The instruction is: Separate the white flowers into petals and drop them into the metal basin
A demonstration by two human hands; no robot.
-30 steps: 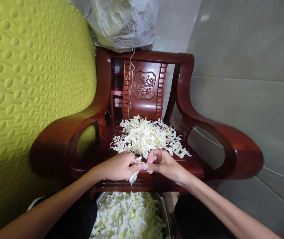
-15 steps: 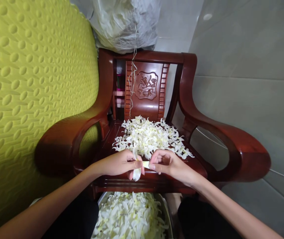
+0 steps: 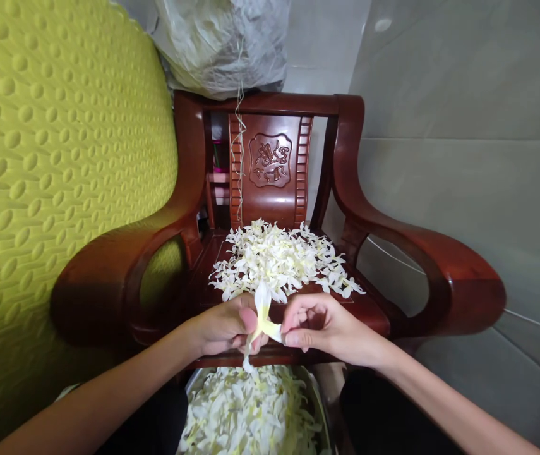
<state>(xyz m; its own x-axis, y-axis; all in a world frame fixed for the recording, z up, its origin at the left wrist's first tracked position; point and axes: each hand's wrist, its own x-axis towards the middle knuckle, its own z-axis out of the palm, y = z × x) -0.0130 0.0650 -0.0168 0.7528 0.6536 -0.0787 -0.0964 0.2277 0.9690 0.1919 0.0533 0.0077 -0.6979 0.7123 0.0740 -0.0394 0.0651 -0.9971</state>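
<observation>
A white flower [image 3: 263, 323] with a yellowish centre and spread petals is between my two hands, above the front edge of the wooden chair's seat. My left hand [image 3: 227, 325] is closed around its left side, thumb beside the flower's middle and fingers partly hidden behind it. Pinched between thumb and forefinger of my right hand [image 3: 324, 325] is the tip of the petal that points right. Just beyond both hands, a loose pile of similar white flowers [image 3: 279, 256] lies on the seat. Below them, a metal basin [image 3: 319, 411] is heaped with more white blossoms.
The dark red wooden chair [image 3: 340, 145] has wide curved arms on both sides. A yellow dimpled mat [image 3: 61, 158] stands at the left. Behind the chair back, a whitish plastic bag [image 3: 227, 47] trails string [image 3: 240, 145]. Grey tiled wall [image 3: 454, 189] borders the right.
The flower has opened out to show its spread petals. My left thumb has shifted off its front, while the right hand still pinches a petal. The view has shifted slightly.
</observation>
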